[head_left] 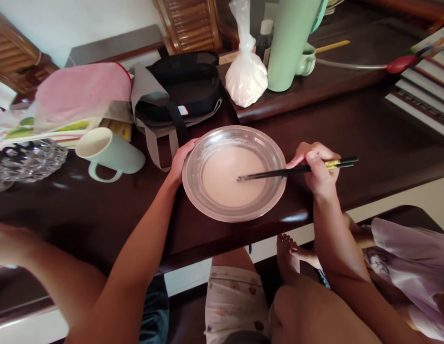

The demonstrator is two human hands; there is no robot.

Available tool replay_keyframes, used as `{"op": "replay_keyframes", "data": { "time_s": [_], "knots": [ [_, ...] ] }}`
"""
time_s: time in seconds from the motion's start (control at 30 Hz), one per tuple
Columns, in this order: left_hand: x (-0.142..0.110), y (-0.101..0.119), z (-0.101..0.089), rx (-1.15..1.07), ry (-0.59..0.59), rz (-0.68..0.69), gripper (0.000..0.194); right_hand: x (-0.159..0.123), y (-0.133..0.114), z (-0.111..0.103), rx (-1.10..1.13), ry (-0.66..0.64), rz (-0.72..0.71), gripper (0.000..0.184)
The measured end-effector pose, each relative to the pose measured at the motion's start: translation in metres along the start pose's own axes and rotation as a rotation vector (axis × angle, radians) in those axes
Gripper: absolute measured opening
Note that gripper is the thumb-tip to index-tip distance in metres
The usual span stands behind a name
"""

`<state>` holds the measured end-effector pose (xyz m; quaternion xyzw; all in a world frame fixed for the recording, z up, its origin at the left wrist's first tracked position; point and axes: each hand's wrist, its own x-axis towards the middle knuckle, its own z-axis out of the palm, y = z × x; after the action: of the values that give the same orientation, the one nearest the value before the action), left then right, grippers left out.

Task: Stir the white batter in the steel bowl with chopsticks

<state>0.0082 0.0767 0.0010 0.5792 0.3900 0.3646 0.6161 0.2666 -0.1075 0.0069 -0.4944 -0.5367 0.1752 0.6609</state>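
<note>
A shallow metal bowl (233, 216) of pale, milky liquid (224, 172) stands on the dark wooden table near its front edge. My left hand (181, 160) grips the bowl at its left side, and its fingers are partly hidden behind the rim. In my right hand (321, 167), closed, is a pair of black chopsticks (279, 173) with gold bands near the upper ends. The chopsticks cross the right rim, and their tips dip into the liquid near the middle.
Behind the bowl are a knotted bag of white powder (247, 79), a green flask (291, 43) and a black-grey bag (186, 91). A pale mug (120, 150) lies tilted at left by a glass dish (39, 160). Books (422, 95) are stacked right. Other people sit close on both sides.
</note>
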Motion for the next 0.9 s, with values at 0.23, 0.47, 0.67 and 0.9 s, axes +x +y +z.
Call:
{"op": "replay_keyframes", "data": {
  "time_s": [0.23, 0.47, 0.67, 0.9],
  "knots": [
    [-0.0014, 0.0019, 0.0013, 0.001, 0.021, -0.003, 0.027, -0.0001, -0.0011, -0.0008, -0.039, -0.019, 0.016, 0.027],
    [-0.0005, 0.0018, 0.0010, 0.023, 0.011, -0.011, 0.028, 0.0007, -0.0010, 0.0004, -0.046, -0.048, 0.025, 0.023],
    [0.0004, 0.0002, 0.0002, 0.008, 0.010, -0.007, 0.028, 0.0013, -0.0024, -0.0001, -0.021, -0.099, 0.013, 0.027],
    [-0.0021, 0.0026, 0.0018, 0.047, 0.006, -0.010, 0.031, 0.0013, 0.0014, 0.0002, 0.013, 0.009, -0.015, 0.030]
  ]
}}
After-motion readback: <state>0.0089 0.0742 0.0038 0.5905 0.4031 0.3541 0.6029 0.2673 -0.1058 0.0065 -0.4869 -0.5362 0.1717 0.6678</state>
